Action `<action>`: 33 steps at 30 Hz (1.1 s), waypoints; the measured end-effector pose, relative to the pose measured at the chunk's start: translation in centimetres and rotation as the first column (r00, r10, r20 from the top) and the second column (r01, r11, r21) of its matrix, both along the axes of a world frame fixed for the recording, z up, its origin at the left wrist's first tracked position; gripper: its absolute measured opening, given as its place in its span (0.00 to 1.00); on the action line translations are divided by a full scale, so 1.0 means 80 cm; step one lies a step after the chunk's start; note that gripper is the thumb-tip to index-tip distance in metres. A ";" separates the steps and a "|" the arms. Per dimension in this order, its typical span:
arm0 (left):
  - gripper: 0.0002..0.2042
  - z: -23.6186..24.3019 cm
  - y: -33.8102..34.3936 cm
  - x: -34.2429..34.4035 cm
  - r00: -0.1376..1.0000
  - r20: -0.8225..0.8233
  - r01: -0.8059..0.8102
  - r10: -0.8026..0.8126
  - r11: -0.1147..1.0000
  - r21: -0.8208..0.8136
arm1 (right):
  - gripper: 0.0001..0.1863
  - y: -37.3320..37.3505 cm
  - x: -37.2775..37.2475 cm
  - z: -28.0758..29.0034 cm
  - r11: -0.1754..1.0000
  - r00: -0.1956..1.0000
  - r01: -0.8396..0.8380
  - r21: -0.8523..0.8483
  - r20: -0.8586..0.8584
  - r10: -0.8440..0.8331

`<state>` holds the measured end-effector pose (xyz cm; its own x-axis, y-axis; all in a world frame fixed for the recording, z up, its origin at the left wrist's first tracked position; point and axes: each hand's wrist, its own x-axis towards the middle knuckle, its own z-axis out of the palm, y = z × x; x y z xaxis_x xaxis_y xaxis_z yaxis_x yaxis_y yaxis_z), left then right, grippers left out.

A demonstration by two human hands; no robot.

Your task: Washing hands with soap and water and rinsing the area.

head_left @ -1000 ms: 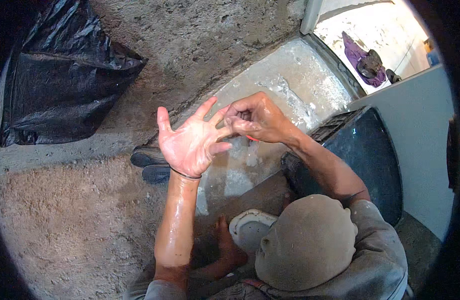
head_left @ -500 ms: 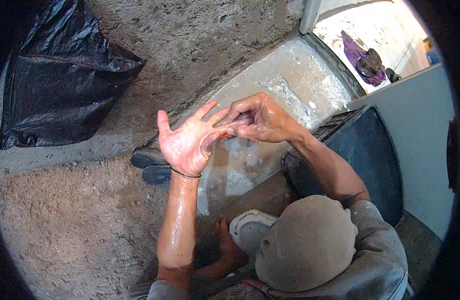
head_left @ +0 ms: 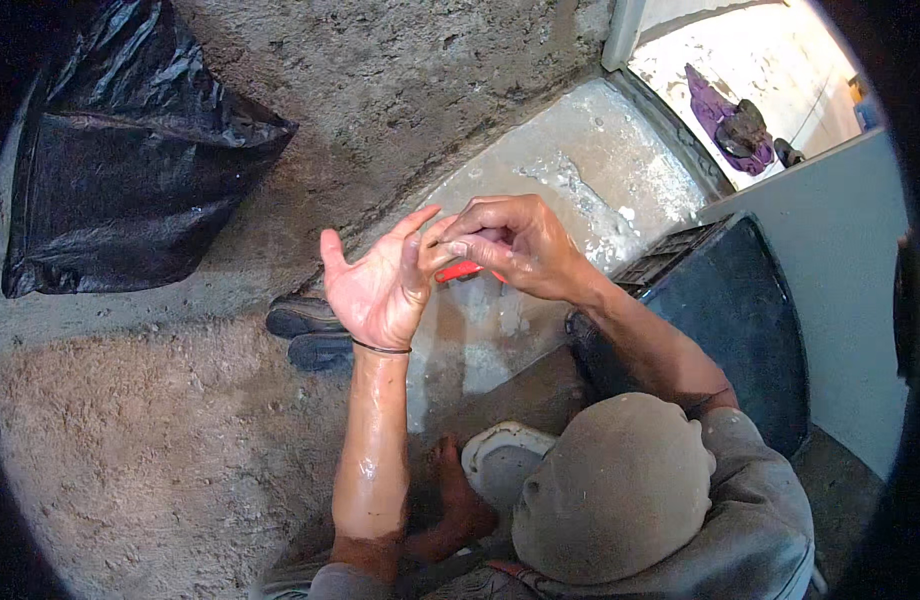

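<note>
My left hand (head_left: pixel 372 297) is palm up with a thin dark band round its wrist. The forearm is wet and shiny. Some of its fingers are spread apart, while those on its right side are bent toward my right hand (head_left: pixel 510 245). That hand is closed round the fingers of my left hand, its thumb and fingertips pressed on them. Just below where the hands meet, a bright red thing (head_left: pixel 458 271) shows in part; its kind is hidden.
Black plastic sheeting (head_left: pixel 150 190) hangs at the left. Dark shoes (head_left: pixel 310 352) lie beyond my left wrist. A whitish basin (head_left: pixel 480 450) sits by a bare foot (head_left: pixel 465 500). A beige cap (head_left: pixel 615 490) covers the lower right. A dark crate (head_left: pixel 730 320) stands right; purple cloth (head_left: pixel 707 98) lies beyond a doorway.
My left hand and forearm have shifted slightly right, and the fingers held by my right hand are more bent. My right hand has turned a little. More of the red thing shows.
</note>
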<state>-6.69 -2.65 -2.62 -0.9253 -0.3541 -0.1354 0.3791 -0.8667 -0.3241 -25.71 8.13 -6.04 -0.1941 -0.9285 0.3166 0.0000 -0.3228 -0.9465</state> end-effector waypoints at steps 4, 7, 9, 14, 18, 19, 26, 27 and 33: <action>0.64 0.005 -0.001 -0.001 0.995 -0.051 -0.079 0.087 0.986 0.150 | 0.16 0.000 0.006 0.004 0.919 0.886 0.192 -0.344 -0.343 -0.313; 0.65 0.008 0.006 -0.005 0.985 -0.073 -0.122 0.154 0.936 0.331 | 0.20 0.001 0.013 0.004 0.797 0.749 0.253 -0.549 -0.410 -0.520; 0.64 0.012 0.013 -0.006 0.981 -0.076 -0.147 0.179 0.938 0.313 | 0.22 0.003 0.017 0.003 0.749 0.697 0.268 -0.606 -0.414 -0.585; 0.62 0.024 0.023 -0.010 0.971 -0.083 -0.179 0.222 0.916 0.358 | 0.20 0.004 0.022 0.002 0.663 0.668 0.274 -0.697 -0.357 -0.652; 0.59 0.030 0.031 -0.015 0.951 -0.063 -0.245 0.302 0.862 0.444 | 0.18 0.002 0.029 0.006 0.726 0.722 0.402 -0.558 -0.295 -0.626; 0.58 0.030 0.032 -0.018 0.942 -0.052 -0.271 0.332 0.841 0.469 | 0.18 0.001 0.028 0.008 0.734 0.734 0.428 -0.528 -0.271 -0.623; 0.50 0.019 0.041 -0.028 0.915 -0.071 -0.319 0.397 0.820 0.476 | 0.15 -0.004 0.020 0.010 0.863 0.815 0.382 -0.329 -0.319 -0.483; 0.50 0.018 0.042 -0.027 0.921 -0.062 -0.318 0.384 0.834 0.451 | 0.15 -0.003 0.018 0.009 0.879 0.819 0.370 -0.301 -0.341 -0.461; 0.50 0.015 0.048 -0.025 0.916 -0.027 -0.351 0.400 0.833 0.428 | 0.14 -0.004 0.020 0.005 0.895 0.826 0.396 -0.205 -0.347 -0.445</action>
